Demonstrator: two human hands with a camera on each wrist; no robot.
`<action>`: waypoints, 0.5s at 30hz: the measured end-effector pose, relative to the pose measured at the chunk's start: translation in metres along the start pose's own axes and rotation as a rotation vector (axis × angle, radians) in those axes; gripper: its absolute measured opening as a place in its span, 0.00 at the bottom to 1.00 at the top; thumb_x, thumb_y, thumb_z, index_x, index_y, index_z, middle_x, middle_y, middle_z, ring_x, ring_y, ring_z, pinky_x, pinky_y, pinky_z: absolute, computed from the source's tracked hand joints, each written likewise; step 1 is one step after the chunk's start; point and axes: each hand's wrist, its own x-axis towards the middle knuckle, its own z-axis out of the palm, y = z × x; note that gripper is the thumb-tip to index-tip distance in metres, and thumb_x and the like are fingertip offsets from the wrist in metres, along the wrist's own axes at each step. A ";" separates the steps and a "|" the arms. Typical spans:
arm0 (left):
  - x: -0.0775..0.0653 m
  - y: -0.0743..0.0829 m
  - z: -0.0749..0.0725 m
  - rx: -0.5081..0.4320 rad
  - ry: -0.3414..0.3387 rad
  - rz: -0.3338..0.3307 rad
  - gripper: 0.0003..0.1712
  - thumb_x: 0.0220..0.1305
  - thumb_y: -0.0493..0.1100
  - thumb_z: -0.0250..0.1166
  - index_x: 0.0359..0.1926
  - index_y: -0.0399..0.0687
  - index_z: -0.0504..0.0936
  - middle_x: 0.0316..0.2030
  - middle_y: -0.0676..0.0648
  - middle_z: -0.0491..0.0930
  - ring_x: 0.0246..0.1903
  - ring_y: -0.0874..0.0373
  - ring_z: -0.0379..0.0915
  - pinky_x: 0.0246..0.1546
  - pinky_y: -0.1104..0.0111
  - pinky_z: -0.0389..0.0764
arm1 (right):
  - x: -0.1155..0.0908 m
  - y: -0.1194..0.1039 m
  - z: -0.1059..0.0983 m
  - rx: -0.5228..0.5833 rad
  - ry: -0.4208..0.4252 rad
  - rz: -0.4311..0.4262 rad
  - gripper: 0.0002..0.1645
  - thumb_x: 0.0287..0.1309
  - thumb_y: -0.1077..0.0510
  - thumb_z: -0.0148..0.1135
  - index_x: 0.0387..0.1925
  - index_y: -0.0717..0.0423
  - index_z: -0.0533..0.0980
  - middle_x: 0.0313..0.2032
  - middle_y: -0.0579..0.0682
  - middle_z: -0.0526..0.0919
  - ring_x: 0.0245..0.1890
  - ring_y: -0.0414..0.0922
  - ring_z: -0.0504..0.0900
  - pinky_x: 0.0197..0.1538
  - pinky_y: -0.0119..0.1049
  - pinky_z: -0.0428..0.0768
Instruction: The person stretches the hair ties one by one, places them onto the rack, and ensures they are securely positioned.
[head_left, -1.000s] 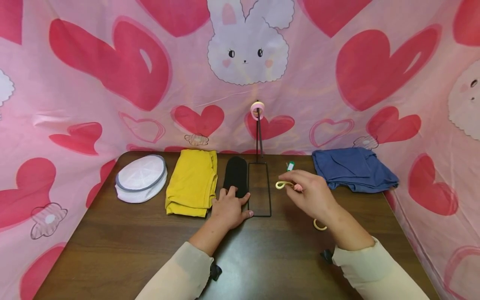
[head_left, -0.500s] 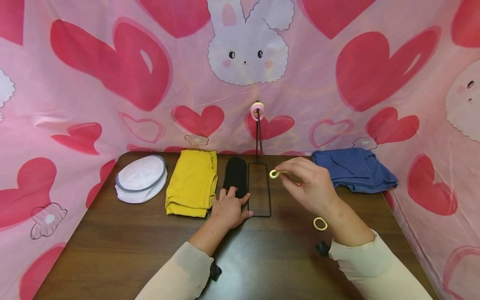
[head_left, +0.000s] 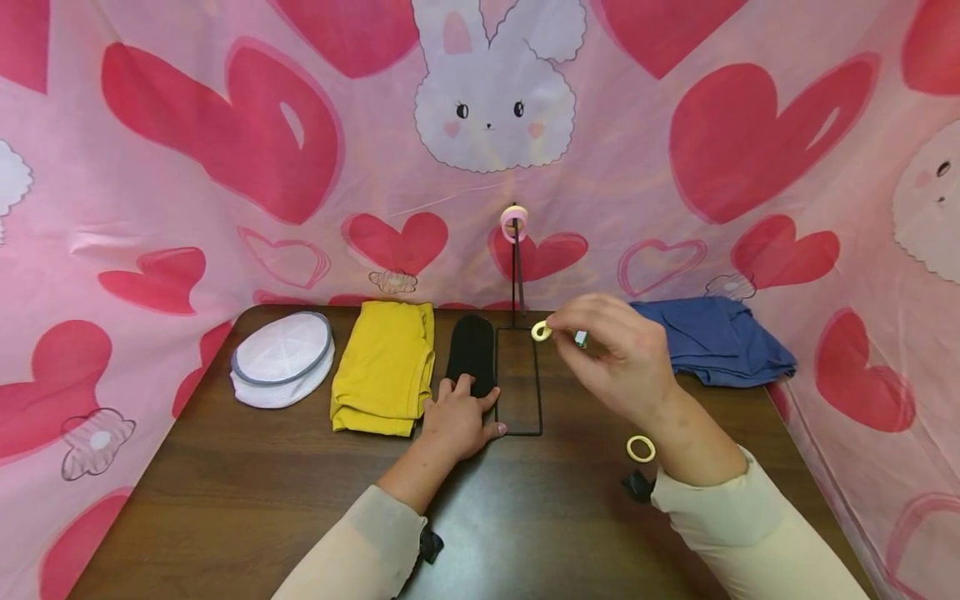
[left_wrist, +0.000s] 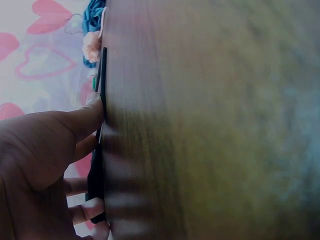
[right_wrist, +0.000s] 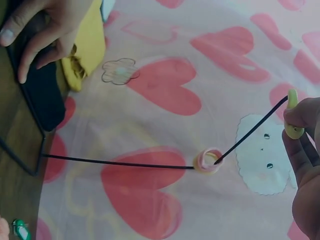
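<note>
A thin black wire stand (head_left: 539,383) rises at the middle of the table, its upper arm pointing toward the camera. Pink and yellow hair ties (head_left: 514,224) hang on that arm. My right hand (head_left: 618,350) pinches a yellow hair tie (right_wrist: 294,112) between thumb and finger; in the right wrist view this band is at the rod's tip, but I cannot tell whether it is looped over. My left hand (head_left: 460,417) presses with spread fingers on a flat, black, round-ended thing (head_left: 472,350), thumb on the stand's base. Another yellow hair tie (head_left: 641,449) lies near my right wrist.
Left on the table are a white mesh bag-like item (head_left: 282,358) with grey trim and folded yellow cloth (head_left: 386,367). Folded blue cloth (head_left: 720,342) lies at the back right. A small green tagged item (right_wrist: 21,230) and a peach fluffy thing (left_wrist: 92,46) are partly hidden.
My right hand has moved up and to the left with the yellow hair tie, toward the stand, uncovering the hair tie on the table. My left hand has stayed in place.
</note>
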 end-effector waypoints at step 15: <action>0.002 0.000 0.002 -0.006 0.003 -0.007 0.40 0.64 0.75 0.61 0.75 0.77 0.69 0.73 0.41 0.63 0.65 0.37 0.58 0.57 0.35 0.70 | 0.018 -0.004 0.007 0.013 0.007 -0.024 0.08 0.55 0.68 0.72 0.38 0.59 0.88 0.38 0.51 0.90 0.42 0.48 0.86 0.55 0.33 0.80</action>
